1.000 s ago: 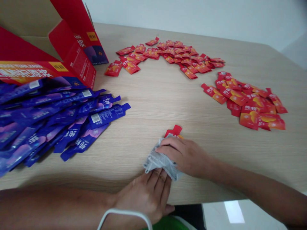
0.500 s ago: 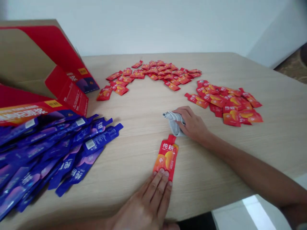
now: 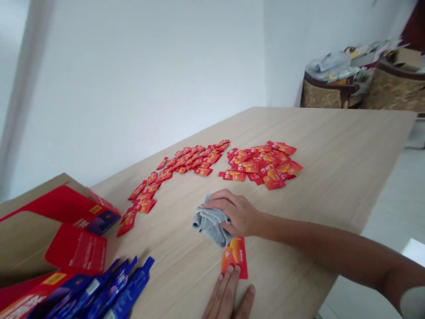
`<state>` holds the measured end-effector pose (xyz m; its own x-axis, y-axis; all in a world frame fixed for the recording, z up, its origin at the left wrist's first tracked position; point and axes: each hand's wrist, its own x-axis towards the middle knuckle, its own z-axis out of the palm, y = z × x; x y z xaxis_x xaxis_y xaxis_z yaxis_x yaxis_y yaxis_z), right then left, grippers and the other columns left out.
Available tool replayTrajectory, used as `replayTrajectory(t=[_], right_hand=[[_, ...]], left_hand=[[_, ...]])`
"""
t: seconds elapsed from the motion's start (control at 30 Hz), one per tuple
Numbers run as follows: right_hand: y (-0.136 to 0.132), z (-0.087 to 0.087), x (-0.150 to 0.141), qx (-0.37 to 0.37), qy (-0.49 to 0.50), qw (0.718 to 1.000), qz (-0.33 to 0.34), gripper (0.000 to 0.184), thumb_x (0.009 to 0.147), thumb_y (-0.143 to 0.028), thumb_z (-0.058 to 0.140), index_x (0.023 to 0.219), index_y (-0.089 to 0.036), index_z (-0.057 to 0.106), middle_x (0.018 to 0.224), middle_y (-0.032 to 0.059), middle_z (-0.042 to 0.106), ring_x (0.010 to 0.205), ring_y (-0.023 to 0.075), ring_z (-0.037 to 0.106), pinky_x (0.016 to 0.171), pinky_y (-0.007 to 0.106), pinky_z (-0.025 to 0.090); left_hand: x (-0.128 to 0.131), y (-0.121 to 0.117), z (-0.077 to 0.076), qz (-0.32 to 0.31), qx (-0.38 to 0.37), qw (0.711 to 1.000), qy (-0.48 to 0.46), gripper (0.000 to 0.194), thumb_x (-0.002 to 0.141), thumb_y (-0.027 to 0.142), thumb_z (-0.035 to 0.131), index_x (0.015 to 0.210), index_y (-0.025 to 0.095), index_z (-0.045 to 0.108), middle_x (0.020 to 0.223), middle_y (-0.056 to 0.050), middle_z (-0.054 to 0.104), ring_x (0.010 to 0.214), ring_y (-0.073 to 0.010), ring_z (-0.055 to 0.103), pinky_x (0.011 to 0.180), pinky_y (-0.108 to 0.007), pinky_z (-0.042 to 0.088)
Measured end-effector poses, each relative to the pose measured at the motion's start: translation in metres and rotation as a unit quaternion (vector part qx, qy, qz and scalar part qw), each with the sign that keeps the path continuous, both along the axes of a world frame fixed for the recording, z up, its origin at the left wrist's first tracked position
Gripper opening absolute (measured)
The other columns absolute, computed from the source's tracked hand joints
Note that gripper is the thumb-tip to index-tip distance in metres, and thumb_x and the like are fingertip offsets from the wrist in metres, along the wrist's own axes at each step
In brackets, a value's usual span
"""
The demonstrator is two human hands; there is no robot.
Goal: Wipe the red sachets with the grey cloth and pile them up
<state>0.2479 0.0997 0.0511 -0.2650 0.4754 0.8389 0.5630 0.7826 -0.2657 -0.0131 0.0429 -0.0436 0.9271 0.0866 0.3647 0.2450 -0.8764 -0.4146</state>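
Observation:
A red and orange drink pouch (image 3: 235,253) lies flat on the table in front of me. The outstretched fingertips of my left hand (image 3: 227,297) rest on its lower end. My right hand (image 3: 241,213) is closed around a crumpled grey cloth (image 3: 210,225), which covers the pouch's upper end and spout. Whether the cloth touches the pouch I cannot tell. Beyond my right hand sits a heap of similar red pouches (image 3: 272,179). Farther back, more red pouches (image 3: 186,157) form a curved row toward the left.
At the left stands an open red cardboard box (image 3: 78,250) with its flap out. Several blue pouches (image 3: 128,288) are piled before it. A white wall (image 3: 149,79) borders the wooden table (image 3: 308,146). Armchairs (image 3: 320,94) with bags and clutter stand beyond the far end.
The view has swung up and to the right. My right hand has brought the cloth over the pouch's top end. The left fingers remain on the pouch's lower end.

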Motion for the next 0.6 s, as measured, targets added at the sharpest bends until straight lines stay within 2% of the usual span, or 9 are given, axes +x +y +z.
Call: replayTrajectory(t=[0.07, 0.13, 0.17, 0.27, 0.33, 0.43, 0.53, 0.6], right_hand=[[-0.003, 0.004, 0.002, 0.028, 0.012, 0.999, 0.011, 0.048, 0.093, -0.027, 0.056, 0.14, -0.019, 0.048, 0.125, 0.0138, 0.059, 0.119, 0.0231, 0.059, 0.092, 0.035, 0.057], [-0.007, 0.007, 0.004, 0.036, 0.011, 0.999, 0.012, 0.049, 0.092, -0.027, 0.057, 0.14, -0.02, 0.048, 0.125, 0.0131, 0.059, 0.119, 0.0225, 0.06, 0.09, 0.033, 0.057], [-0.009, 0.008, 0.004, 0.037, 0.006, 0.999, 0.013, 0.05, 0.091, -0.027, 0.059, 0.139, -0.02, 0.048, 0.125, 0.0126, 0.059, 0.118, 0.0222, 0.06, 0.09, 0.033, 0.058], [-0.018, 0.009, 0.003, 0.009, -0.021, 1.0, -0.003, 0.056, 0.089, -0.027, 0.065, 0.141, -0.022, 0.048, 0.127, 0.01, 0.06, 0.118, 0.021, 0.061, 0.091, 0.032, 0.058], [-0.023, 0.008, 0.0, -0.022, -0.024, 0.999, -0.042, 0.058, 0.088, -0.023, 0.067, 0.143, -0.028, 0.048, 0.129, 0.0075, 0.061, 0.119, 0.0218, 0.061, 0.091, 0.034, 0.059], [-0.022, 0.002, -0.005, -0.047, -0.014, 0.995, -0.081, 0.059, 0.088, -0.019, 0.067, 0.141, -0.036, 0.05, 0.131, 0.0047, 0.062, 0.119, 0.0243, 0.061, 0.09, 0.038, 0.061], [-0.013, -0.001, -0.006, -0.014, -0.03, 0.999, -0.032, 0.056, 0.09, -0.03, 0.066, 0.142, -0.032, 0.047, 0.131, 0.0057, 0.061, 0.12, 0.0216, 0.061, 0.092, 0.034, 0.059], [-0.007, -0.002, -0.004, 0.024, -0.033, 0.999, 0.011, 0.054, 0.093, -0.034, 0.061, 0.143, -0.024, 0.044, 0.13, 0.009, 0.06, 0.121, 0.0202, 0.06, 0.093, 0.031, 0.058]], left_hand=[[0.023, 0.012, 0.003, -0.021, -0.022, 1.0, -0.006, 0.065, 0.093, 0.04, 0.068, 0.151, 0.023, 0.046, 0.147, -0.016, 0.056, 0.136, -0.0294, 0.055, 0.102, -0.039, 0.056], [0.052, 0.023, 0.014, -0.029, -0.097, 0.995, 0.019, 0.078, 0.091, 0.061, 0.063, 0.153, 0.019, 0.042, 0.15, -0.02, 0.051, 0.136, -0.032, 0.054, 0.1, -0.041, 0.057], [0.068, 0.028, 0.02, -0.026, -0.147, 0.988, 0.042, 0.081, 0.091, 0.067, 0.058, 0.154, 0.017, 0.04, 0.151, -0.02, 0.051, 0.136, -0.0311, 0.054, 0.101, -0.04, 0.056], [0.117, 0.041, 0.034, 0.003, -0.246, 0.965, 0.093, 0.071, 0.099, 0.059, 0.047, 0.154, 0.015, 0.04, 0.145, -0.016, 0.057, 0.131, -0.0255, 0.058, 0.101, -0.035, 0.056], [0.151, 0.052, 0.035, 0.023, -0.251, 0.964, 0.084, 0.062, 0.102, 0.051, 0.042, 0.155, 0.017, 0.039, 0.146, -0.015, 0.056, 0.131, -0.0286, 0.058, 0.102, -0.041, 0.056], [0.201, 0.071, 0.027, 0.034, -0.254, 0.964, 0.066, 0.059, 0.103, 0.049, 0.042, 0.155, 0.022, 0.038, 0.157, -0.015, 0.043, 0.14, -0.036, 0.048, 0.108, -0.051, 0.049], [0.246, 0.088, 0.021, 0.017, -0.276, 0.959, 0.062, 0.073, 0.092, 0.062, 0.056, 0.15, 0.017, 0.047, 0.159, -0.019, 0.038, 0.144, -0.0405, 0.04, 0.111, -0.053, 0.045], [0.265, 0.093, 0.021, 0.019, -0.292, 0.955, 0.043, 0.077, 0.091, 0.064, 0.057, 0.149, 0.014, 0.047, 0.158, -0.023, 0.036, 0.146, -0.0422, 0.036, 0.113, -0.057, 0.042]])
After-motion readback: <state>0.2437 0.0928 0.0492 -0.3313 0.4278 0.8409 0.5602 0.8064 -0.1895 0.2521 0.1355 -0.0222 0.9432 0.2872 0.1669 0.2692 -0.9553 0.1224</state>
